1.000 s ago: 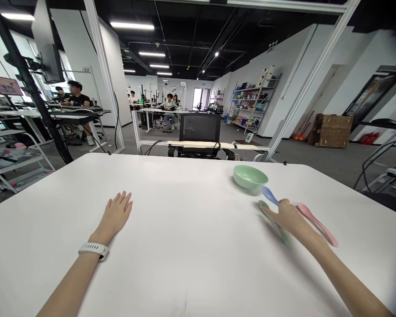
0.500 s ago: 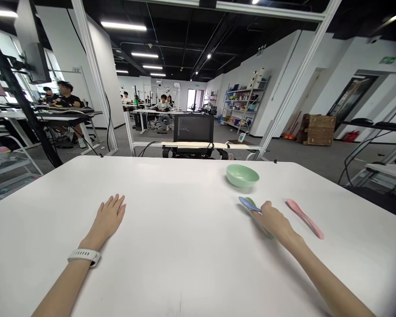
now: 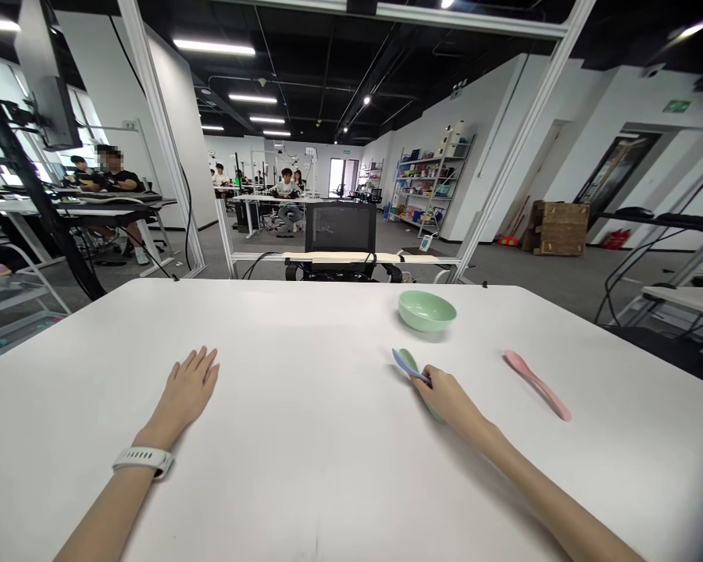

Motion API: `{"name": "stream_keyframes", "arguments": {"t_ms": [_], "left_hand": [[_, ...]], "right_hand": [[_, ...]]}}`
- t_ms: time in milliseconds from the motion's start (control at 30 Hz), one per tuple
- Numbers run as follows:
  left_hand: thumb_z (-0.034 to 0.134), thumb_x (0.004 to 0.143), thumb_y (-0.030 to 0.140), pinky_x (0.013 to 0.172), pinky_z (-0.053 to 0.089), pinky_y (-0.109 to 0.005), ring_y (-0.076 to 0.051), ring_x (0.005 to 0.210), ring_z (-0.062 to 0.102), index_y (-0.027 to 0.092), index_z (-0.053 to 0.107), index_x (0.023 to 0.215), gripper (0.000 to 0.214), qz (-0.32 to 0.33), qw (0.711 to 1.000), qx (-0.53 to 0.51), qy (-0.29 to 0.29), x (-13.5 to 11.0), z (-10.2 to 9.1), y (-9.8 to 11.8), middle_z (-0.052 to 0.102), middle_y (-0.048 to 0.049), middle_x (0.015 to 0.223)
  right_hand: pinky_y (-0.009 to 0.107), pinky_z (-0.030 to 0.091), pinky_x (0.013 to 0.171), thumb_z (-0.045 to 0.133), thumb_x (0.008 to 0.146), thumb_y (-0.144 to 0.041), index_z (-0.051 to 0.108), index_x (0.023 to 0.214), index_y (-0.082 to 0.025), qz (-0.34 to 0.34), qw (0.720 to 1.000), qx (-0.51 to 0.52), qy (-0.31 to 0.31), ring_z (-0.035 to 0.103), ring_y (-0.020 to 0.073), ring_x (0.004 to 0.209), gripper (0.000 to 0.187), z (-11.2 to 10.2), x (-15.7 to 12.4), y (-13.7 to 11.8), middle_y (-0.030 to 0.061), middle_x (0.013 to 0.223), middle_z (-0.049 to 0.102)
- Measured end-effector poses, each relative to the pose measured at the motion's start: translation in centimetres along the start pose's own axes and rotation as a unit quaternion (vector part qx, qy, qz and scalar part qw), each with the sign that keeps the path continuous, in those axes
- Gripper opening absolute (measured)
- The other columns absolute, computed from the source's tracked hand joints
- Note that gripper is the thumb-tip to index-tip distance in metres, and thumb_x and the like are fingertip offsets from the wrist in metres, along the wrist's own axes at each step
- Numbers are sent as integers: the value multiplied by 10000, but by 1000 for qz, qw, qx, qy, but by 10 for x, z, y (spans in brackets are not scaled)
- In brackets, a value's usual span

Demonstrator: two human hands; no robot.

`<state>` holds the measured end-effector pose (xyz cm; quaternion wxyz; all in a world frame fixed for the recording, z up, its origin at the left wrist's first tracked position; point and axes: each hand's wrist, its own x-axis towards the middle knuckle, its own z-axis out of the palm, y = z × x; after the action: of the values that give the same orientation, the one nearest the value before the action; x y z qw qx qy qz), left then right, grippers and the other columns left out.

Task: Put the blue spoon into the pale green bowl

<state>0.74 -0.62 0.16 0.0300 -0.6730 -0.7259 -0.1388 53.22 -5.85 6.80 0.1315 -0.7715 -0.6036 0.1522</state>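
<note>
My left hand point(image 3: 188, 390) lies flat on the left side of the white table point(image 3: 269, 453), fingers spread, with nothing in it. Farther right, my right hand point(image 3: 445, 394) is closed around a blue spoon point(image 3: 408, 365) and a green spoon point(image 3: 408, 358). Their bowls point away to the upper left, side by side, and the green handle end shows below my fingers. Part of both handles is hidden by the hand. A light green bowl point(image 3: 426, 312) sits upright beyond my right hand. To the right of that hand rests a pink spoon point(image 3: 537, 385).
A metal frame point(image 3: 162, 140) rises behind the table, and a black mesh chair point(image 3: 340, 234) stands past the far edge. Several people sit at desks in the background. Shelves point(image 3: 433, 183) and a wooden crate point(image 3: 559, 228) are at the back right.
My right hand has moved left across the table, and the blue and green spoons have moved with it. The left hand stays flat. The view has shifted slightly.
</note>
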Motion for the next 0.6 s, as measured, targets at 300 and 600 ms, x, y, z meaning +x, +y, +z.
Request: {"name": "stream_keyframes", "arguments": {"t_ms": [300, 600], "left_hand": [[213, 1109, 474, 1408, 356, -600, -344, 1729, 449, 143, 577, 1712, 779, -5, 1000, 4, -3, 0, 0, 0, 519, -176, 1826], [243, 1095, 445, 1375, 398, -634, -361, 1702, 487, 155, 619, 1679, 753, 1, 1000, 5, 11, 1, 0, 0, 570, -184, 1788]], "right_hand": [[324, 438, 672, 557, 1134, -466, 600, 968, -264, 36, 999, 18, 14, 732, 268, 822, 265, -12, -4, 0, 102, 932, 786], [297, 428, 716, 622, 1025, -219, 648, 1171, -214, 22, 1000, 17, -3, 760, 264, 908, 148, -10, -16, -11, 111, 1058, 811]]}}
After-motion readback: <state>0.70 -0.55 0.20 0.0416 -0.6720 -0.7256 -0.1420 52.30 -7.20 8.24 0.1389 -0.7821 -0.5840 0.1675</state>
